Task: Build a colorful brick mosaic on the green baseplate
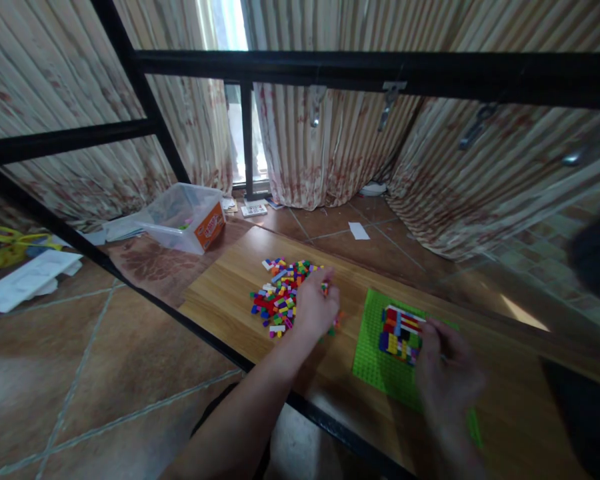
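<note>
A pile of small coloured bricks (pixel 281 295) lies on the wooden table (pixel 230 293). My left hand (pixel 316 305) rests at the pile's right edge, fingers curled among the bricks; whether it holds one is unclear. To the right lies a green baseplate (pixel 375 360) with a patch of coloured bricks (pixel 399 331) built on it. My right hand (pixel 445 370) lies on the baseplate just right of that patch, blurred, fingers near the bricks.
A clear plastic box (pixel 187 217) with an orange label stands on the floor beyond the table. A black metal frame (pixel 330 70) crosses overhead and along the table's near edge. Curtains hang behind. Papers (pixel 27 280) lie on the tiled floor at the left.
</note>
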`<action>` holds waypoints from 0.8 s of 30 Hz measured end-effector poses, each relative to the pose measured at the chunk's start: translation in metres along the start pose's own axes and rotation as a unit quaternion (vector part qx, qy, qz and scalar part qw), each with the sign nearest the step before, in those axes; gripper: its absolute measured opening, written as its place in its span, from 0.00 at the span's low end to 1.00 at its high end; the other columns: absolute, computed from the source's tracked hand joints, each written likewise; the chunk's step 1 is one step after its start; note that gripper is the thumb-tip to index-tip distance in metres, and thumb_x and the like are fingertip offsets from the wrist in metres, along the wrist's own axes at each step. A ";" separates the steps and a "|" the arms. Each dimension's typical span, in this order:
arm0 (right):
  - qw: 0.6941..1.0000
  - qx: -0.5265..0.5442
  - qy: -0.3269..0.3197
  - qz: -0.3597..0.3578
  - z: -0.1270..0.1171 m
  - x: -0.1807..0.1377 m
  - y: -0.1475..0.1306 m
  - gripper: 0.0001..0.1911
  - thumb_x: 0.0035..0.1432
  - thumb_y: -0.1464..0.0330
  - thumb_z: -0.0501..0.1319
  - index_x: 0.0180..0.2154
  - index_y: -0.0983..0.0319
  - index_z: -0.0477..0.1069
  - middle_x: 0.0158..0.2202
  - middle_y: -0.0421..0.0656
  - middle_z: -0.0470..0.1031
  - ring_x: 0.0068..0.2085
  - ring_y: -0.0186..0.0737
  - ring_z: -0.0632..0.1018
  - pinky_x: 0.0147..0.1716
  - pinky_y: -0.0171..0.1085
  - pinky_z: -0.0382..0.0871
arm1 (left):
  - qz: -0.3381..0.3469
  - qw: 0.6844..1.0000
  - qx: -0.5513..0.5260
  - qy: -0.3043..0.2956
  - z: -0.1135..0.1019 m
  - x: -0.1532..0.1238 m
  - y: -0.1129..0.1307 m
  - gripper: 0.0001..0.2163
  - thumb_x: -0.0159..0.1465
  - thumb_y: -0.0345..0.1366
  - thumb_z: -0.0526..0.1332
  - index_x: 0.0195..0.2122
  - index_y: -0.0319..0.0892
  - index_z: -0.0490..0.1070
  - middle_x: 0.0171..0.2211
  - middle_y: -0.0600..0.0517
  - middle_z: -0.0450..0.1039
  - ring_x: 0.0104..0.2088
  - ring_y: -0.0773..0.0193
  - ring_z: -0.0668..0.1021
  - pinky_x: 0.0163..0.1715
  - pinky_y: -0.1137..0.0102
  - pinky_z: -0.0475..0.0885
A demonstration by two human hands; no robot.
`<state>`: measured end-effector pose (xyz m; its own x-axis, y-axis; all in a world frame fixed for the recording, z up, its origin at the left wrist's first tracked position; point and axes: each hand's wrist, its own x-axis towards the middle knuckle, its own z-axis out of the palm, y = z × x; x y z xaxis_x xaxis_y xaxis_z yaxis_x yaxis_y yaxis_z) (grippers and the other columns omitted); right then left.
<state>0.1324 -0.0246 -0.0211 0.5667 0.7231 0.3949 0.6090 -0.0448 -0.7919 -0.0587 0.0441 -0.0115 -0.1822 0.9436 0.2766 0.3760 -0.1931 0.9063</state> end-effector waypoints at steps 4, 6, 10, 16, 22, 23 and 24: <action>0.999 0.022 -0.010 -0.043 0.009 -0.004 0.003 0.19 0.62 0.56 0.57 0.40 0.64 0.78 0.39 0.51 0.80 0.41 0.49 0.80 0.43 0.46 0.72 | -0.056 0.987 0.131 0.074 -0.046 0.036 -0.025 0.18 0.60 0.27 0.58 0.52 0.38 0.73 0.50 0.43 0.77 0.52 0.55 0.77 0.56 0.60 0.71; 0.998 0.012 -0.020 -0.066 0.012 -0.006 0.002 0.18 0.62 0.57 0.57 0.39 0.63 0.78 0.39 0.50 0.81 0.40 0.48 0.80 0.44 0.46 0.72 | -0.072 0.972 0.201 0.094 -0.067 0.050 -0.041 0.19 0.61 0.29 0.58 0.54 0.36 0.71 0.53 0.40 0.74 0.55 0.52 0.75 0.58 0.59 0.68; 0.983 0.009 -0.078 -0.165 0.020 -0.019 -0.004 0.15 0.64 0.60 0.56 0.40 0.61 0.77 0.40 0.47 0.80 0.42 0.45 0.80 0.46 0.44 0.71 | -0.051 0.956 0.286 0.051 -0.088 0.064 -0.067 0.21 0.63 0.34 0.59 0.58 0.34 0.67 0.58 0.37 0.69 0.60 0.49 0.70 0.62 0.57 0.63; 0.961 0.048 -0.178 -0.204 0.056 -0.028 -0.033 0.14 0.66 0.64 0.53 0.44 0.61 0.75 0.43 0.47 0.79 0.45 0.43 0.79 0.46 0.43 0.71 | -0.031 0.938 0.342 -0.044 -0.084 0.065 -0.072 0.21 0.67 0.37 0.55 0.60 0.35 0.66 0.59 0.39 0.69 0.59 0.52 0.72 0.61 0.59 0.63; 0.932 -0.051 -0.292 -0.207 0.131 0.019 -0.080 0.16 0.63 0.69 0.54 0.50 0.63 0.74 0.49 0.51 0.76 0.52 0.47 0.75 0.54 0.44 0.66 | -0.013 0.932 0.355 -0.074 -0.083 0.062 -0.065 0.19 0.64 0.28 0.54 0.55 0.37 0.71 0.53 0.42 0.75 0.56 0.54 0.74 0.60 0.60 0.63; 0.921 -0.079 -0.317 -0.213 0.142 0.026 -0.086 0.17 0.64 0.70 0.53 0.51 0.64 0.73 0.50 0.51 0.75 0.54 0.46 0.74 0.56 0.43 0.64 | -0.010 0.932 0.354 -0.081 -0.083 0.062 -0.064 0.19 0.63 0.27 0.54 0.55 0.37 0.72 0.53 0.43 0.75 0.55 0.54 0.74 0.60 0.61 0.63; 0.907 -0.104 -0.342 -0.221 0.152 0.032 -0.089 0.18 0.64 0.71 0.53 0.53 0.65 0.72 0.52 0.52 0.74 0.55 0.46 0.72 0.58 0.43 0.62 | -0.008 0.931 0.353 -0.089 -0.084 0.062 -0.063 0.20 0.62 0.26 0.54 0.54 0.37 0.72 0.53 0.43 0.76 0.54 0.54 0.74 0.59 0.61 0.64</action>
<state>0.0115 0.1072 -0.0085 -0.1918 0.9578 0.2139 0.8247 0.2755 -0.4940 -0.1697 0.0919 -0.0249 -0.0620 0.9867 0.1505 0.8893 -0.0138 0.4571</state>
